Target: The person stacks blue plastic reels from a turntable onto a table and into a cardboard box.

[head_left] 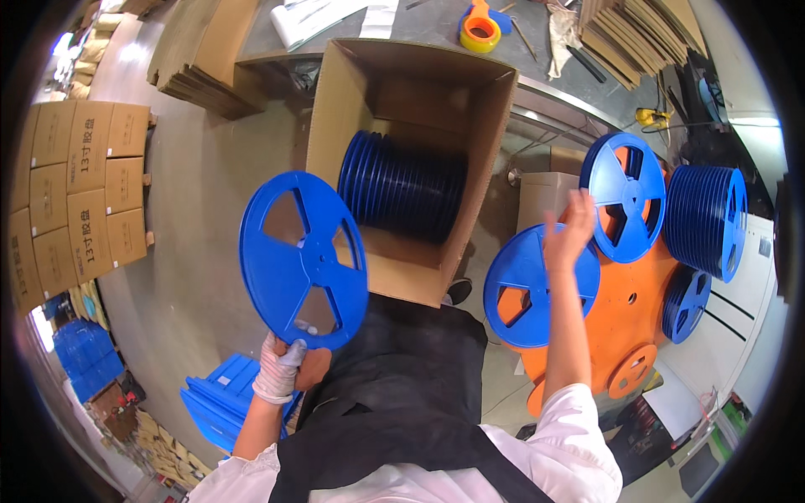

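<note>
My left hand (283,366), in a pale wrap or glove, is closed on the lower rim of a blue plastic reel (322,256) with cut-out windows. The reel stands upright, left of an open cardboard box (337,109). Inside the box lies a row of blue reels (402,189) on edge. My right hand (570,235), bare and a little blurred, has thumb and fingers apart. It is over the edge of a near blue reel (528,314) and beside a farther stack of blue reels (625,197); whether it touches either is unclear.
An orange round stand (633,298) carries the reels, with more blue stacks (708,222) on its right. Behind the box is a grey workbench (537,59) with a tape dispenser (479,32) and flat cardboard. Stacked cartons (88,189) stand left; blue crates (226,394) sit lower left.
</note>
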`<action>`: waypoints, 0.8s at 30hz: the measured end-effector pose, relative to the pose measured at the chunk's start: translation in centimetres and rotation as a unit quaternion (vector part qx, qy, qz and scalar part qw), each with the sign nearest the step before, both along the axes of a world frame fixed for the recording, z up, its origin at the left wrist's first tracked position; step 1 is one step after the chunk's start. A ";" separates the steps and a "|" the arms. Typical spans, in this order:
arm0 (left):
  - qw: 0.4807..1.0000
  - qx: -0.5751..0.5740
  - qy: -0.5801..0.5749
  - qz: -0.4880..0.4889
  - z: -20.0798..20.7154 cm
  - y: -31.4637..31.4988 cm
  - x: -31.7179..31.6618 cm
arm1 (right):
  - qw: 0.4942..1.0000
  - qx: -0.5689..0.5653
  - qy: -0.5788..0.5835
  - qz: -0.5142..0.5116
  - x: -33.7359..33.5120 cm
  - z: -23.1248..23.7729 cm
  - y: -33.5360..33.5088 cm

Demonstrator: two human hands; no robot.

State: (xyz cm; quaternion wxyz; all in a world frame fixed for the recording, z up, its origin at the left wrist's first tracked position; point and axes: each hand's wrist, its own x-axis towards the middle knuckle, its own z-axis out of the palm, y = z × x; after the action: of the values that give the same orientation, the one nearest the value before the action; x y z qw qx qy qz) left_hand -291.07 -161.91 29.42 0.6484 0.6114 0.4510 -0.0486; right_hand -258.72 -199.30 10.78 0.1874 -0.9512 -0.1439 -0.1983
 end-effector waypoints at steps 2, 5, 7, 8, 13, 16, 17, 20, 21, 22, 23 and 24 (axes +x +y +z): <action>0.995 0.085 0.008 -0.042 -0.7 0.6 1.0 | 0.981 0.052 0.067 0.173 -2.9 0.8 7.7; 0.972 0.202 0.016 -0.119 -2.9 2.1 1.7 | 0.908 0.047 0.223 0.350 -6.5 -2.4 17.9; 0.946 0.270 0.034 -0.176 -2.7 2.6 3.8 | 0.890 0.015 0.277 0.362 -8.5 -6.7 23.4; 0.941 0.278 0.037 -0.191 -3.3 3.0 4.2 | 0.887 0.011 0.306 0.346 -9.1 -8.6 26.1; 0.923 0.315 0.053 -0.215 -5.1 4.3 4.8 | 0.844 -0.131 0.371 0.365 -8.8 -15.5 36.4; 0.918 0.311 0.091 -0.228 -6.8 5.4 5.2 | 0.800 -0.301 0.345 0.387 -8.4 -17.6 40.0; 0.907 0.344 0.066 -0.234 -7.3 5.7 6.5 | 0.781 -0.308 0.386 0.382 -8.0 -17.7 40.1; 0.893 0.377 0.075 -0.232 -9.4 6.6 9.6 | 0.774 -0.318 0.406 0.367 -8.4 -19.4 38.2; 0.890 0.381 0.085 -0.234 -10.2 6.7 10.3 | 0.780 -0.316 0.401 0.361 -8.6 -19.5 37.3; 0.887 0.384 0.093 -0.237 -10.9 6.9 10.9 | 0.787 -0.313 0.396 0.355 -8.8 -19.5 36.3; 0.884 0.388 0.102 -0.239 -11.7 7.0 11.6 | 0.789 -0.311 0.393 0.356 -9.0 -19.6 35.4; 0.877 0.397 0.108 -0.250 -12.5 7.1 12.3 | 0.794 -0.320 0.378 0.352 -9.3 -19.9 34.9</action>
State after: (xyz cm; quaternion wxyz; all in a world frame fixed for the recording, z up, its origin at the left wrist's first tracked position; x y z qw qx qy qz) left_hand -278.72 -154.77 16.94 0.2647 0.9006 0.3321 -0.0920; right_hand -267.98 -164.40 -9.14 -0.0316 -0.8396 -0.4417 0.3145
